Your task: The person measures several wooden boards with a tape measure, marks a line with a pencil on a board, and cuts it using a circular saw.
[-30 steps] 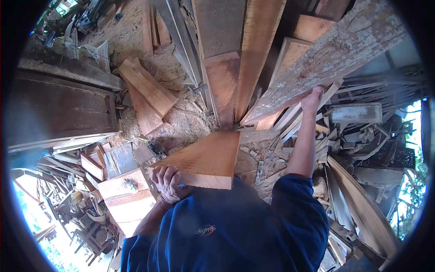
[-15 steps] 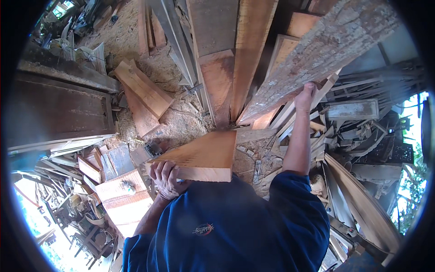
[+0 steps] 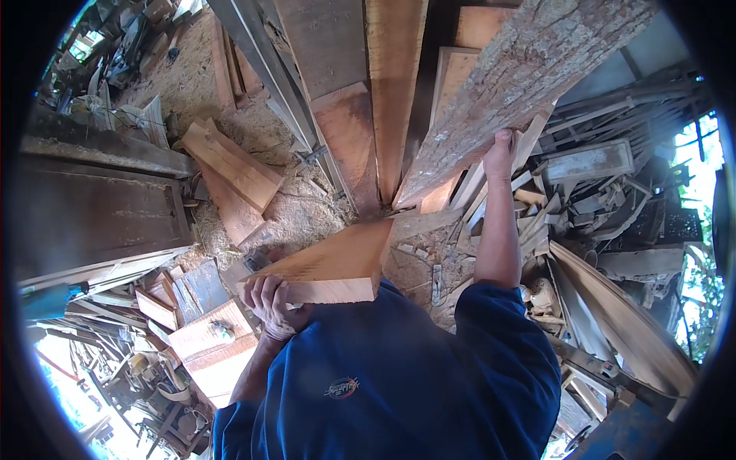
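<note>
My left hand is wrapped over the near left end of a short, thick orange-brown board, which sits against the front of my blue shirt. Up and to the right, my right arm is stretched out, and my right hand grips the edge of a long, bark-covered plank leaning at a slant among upright boards. A paler narrow strip lies just right of that hand. Part of my right fingers is hidden by the plank.
Two loose boards lie on the sawdust-strewn floor. A dark wooden panel stands at the left. Stacked offcuts and frames crowd the right, with a long curved board lower right. A light board lies at lower left.
The view has turned slightly, so the upper boards appear further left. Both hands have shifted a little left in the picture, keeping their grips; the right hand also sits higher.
</note>
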### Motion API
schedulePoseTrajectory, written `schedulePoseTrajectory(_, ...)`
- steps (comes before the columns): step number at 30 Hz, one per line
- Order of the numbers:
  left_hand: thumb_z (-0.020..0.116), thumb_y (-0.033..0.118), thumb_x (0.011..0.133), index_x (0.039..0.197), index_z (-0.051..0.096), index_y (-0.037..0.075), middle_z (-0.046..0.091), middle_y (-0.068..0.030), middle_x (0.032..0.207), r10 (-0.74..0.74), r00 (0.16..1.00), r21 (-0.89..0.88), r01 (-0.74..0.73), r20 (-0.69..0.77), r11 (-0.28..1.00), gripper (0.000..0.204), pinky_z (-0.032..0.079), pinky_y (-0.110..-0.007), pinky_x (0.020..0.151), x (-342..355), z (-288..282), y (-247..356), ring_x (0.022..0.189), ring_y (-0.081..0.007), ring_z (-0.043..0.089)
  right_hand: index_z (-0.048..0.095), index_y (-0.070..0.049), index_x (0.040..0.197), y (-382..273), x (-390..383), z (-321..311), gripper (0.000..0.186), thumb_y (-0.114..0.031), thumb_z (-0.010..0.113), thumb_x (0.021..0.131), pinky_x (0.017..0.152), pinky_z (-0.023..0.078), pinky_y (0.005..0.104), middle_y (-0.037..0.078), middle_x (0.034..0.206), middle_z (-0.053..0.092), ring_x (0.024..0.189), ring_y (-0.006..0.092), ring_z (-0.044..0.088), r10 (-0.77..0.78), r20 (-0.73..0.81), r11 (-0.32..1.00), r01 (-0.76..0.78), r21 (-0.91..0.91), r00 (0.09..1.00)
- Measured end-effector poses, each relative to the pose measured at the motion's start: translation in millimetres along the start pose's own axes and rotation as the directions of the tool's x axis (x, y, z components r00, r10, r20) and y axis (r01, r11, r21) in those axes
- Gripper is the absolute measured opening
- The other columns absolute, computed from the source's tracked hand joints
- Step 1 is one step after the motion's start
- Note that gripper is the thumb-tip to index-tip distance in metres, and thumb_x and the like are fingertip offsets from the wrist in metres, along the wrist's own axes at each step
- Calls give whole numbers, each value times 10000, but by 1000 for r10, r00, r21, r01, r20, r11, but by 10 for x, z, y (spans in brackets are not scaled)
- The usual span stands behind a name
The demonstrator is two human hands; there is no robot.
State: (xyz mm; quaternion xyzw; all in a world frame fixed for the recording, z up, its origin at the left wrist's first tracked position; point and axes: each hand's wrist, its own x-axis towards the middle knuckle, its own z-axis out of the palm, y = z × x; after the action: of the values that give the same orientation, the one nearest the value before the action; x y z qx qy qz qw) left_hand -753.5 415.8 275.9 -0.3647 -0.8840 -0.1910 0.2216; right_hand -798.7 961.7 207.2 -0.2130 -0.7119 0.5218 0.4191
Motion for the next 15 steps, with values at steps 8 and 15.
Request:
schedulePoseTrajectory(8,677,342,701,1181,470,102,516,-109,1144,6,1000,-3,-6,-22,1000,575,343,-558,974,5,0,9,1081,-306,529,544,70,1127,-24,-35,-59,752,-611,591,812,934,401,395,161,1099,582,1012,274,524,58,-32,998,-58,9,998)
schedulePoseTrajectory(15,815,209,550,1234,421,86,504,-135,1201,-16,997,-49,19,73,999,799,308,-590,1012,375,87,25,1138,-339,496,516,21,968,52,7,33,606,-556,640,831,806,418,350,84,895,538,859,199,488,118,31,987,-121,103,993)
